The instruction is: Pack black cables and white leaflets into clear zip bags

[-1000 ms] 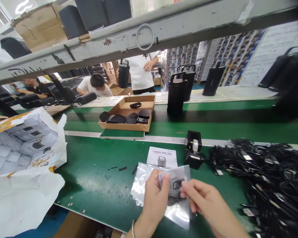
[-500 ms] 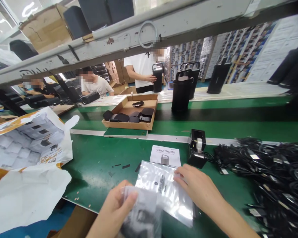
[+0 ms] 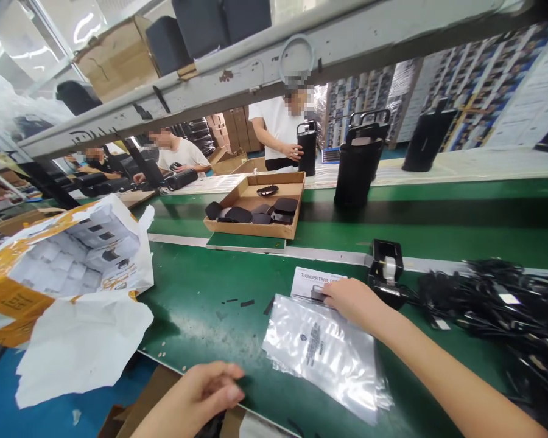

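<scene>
My left hand (image 3: 201,392) is at the near edge of the green bench, fingers loosely curled with a gap to the thumb, holding nothing. My right hand (image 3: 358,304) reaches over the bench, fingertips on the right side of a white printed booklet (image 3: 308,281) reading "THUNDER TRAIL". The booklet lies flat, partly covered by the hand. Just nearer to me lies a stack of clear plastic bags (image 3: 319,353) with printed text. A black tape dispenser (image 3: 386,271) stands to the right of the booklet, beyond my right wrist.
A torn white-and-orange sack (image 3: 132,267) of folded papers is at left. A cardboard tray (image 3: 256,228) holds black covers. Black cables (image 3: 488,304) are heaped at right. Black handled speakers (image 3: 358,170) stand farther back. A co-worker (image 3: 274,131) holds another. A shelf beam (image 3: 237,76) crosses above.
My left hand has dropped toward the bench edge, and the clear bag it held is gone from it. My right hand has moved from the bags to the booklet. The view has shifted left.
</scene>
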Tool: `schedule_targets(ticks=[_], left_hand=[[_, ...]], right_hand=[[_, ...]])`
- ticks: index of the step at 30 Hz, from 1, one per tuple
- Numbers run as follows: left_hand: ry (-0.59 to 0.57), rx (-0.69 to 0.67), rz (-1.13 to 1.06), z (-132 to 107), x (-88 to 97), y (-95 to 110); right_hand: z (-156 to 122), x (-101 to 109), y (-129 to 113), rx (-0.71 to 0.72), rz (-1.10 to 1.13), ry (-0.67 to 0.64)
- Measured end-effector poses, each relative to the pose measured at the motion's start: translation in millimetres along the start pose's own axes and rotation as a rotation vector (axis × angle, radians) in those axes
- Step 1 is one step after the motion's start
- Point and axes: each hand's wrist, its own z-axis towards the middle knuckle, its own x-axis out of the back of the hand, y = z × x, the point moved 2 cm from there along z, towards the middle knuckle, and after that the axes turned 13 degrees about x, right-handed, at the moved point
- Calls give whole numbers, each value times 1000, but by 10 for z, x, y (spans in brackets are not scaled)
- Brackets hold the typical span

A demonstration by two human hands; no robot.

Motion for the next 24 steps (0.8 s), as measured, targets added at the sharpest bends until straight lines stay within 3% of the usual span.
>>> schedule_targets(ticks=[2, 4, 8, 12, 15, 17, 20, 22, 24], left_hand=[[-151, -49, -145, 131, -252, 307], [-207, -60, -321, 276, -473, 564], [-321, -21, -561, 539, -796, 876], [-374, 76, -771, 751, -904, 1011], [-332, 9, -795, 806, -896, 1044], [-307, -44, -752, 778, -907, 1036], [-324, -101, -608, 695, -988, 1024], [-282, -154, -493, 661, -1064, 1031], [-167, -207, -433, 652, -1142, 1037]], right_hand=[[-30, 29, 3, -5, 22, 11], [-59, 30, 7, -15, 43, 44], [-98, 18, 14, -16, 99, 153], [-207, 26, -58, 30, 181, 297], [-403, -58, -167, 82, 236, 404], [-575, -159, -190, -12, 306, 544], [-841, -356, -124, -231, 779, 713], [-1003, -485, -68, -266, 1168, 646], [-1196, -587, 16, -303, 1314, 596]])
